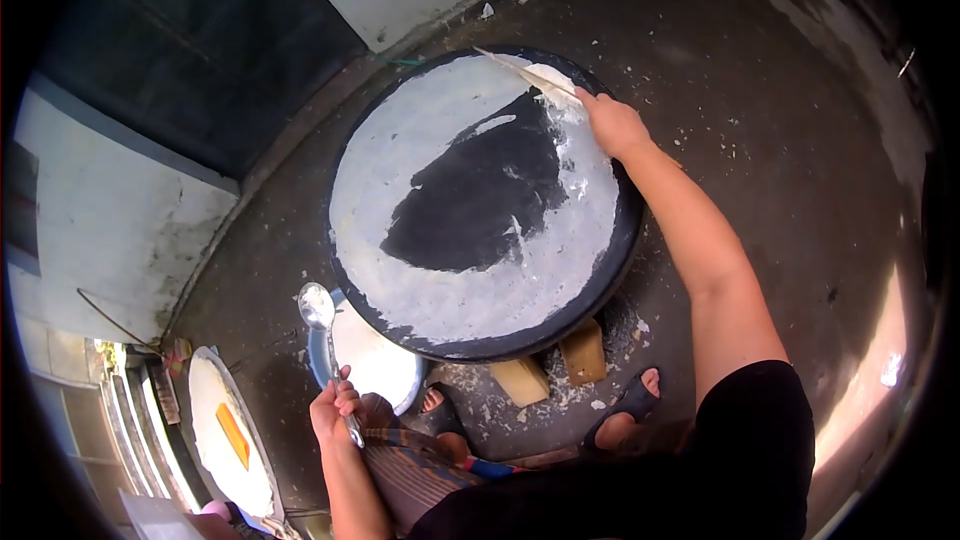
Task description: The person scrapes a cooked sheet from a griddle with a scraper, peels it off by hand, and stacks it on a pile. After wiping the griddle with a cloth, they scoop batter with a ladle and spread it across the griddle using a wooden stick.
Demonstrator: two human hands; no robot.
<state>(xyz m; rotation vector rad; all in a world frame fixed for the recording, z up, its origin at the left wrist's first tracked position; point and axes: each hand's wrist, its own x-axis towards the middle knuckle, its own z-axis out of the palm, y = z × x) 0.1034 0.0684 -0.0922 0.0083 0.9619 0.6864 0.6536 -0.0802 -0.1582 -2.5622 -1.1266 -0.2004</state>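
A large round black griddle [475, 190] stands in front of me, with a thin layer of white batter [385, 150] in an uneven ring around its dark middle. At the griddle's far right side, my right hand [612, 125] is closed on a thin, flat spreader [510, 65]. The spreader lies across the batter, with a thicker clump beside it. My left hand [338, 410] is wrapped around the handle of a metal spoon [317, 308], whose bowl is smeared white. That spoon is held over the left edge of a blue-rimmed basin [319, 358] containing white batter.
Wooden blocks [583, 352] sit under the griddle's near edge, close to my sandalled feet [630, 402]. White scraps litter the dark floor [730, 130]. At lower left is a round white surface [210, 430] bearing an orange flat piece [233, 434]. A wall [110, 180] runs along the left.
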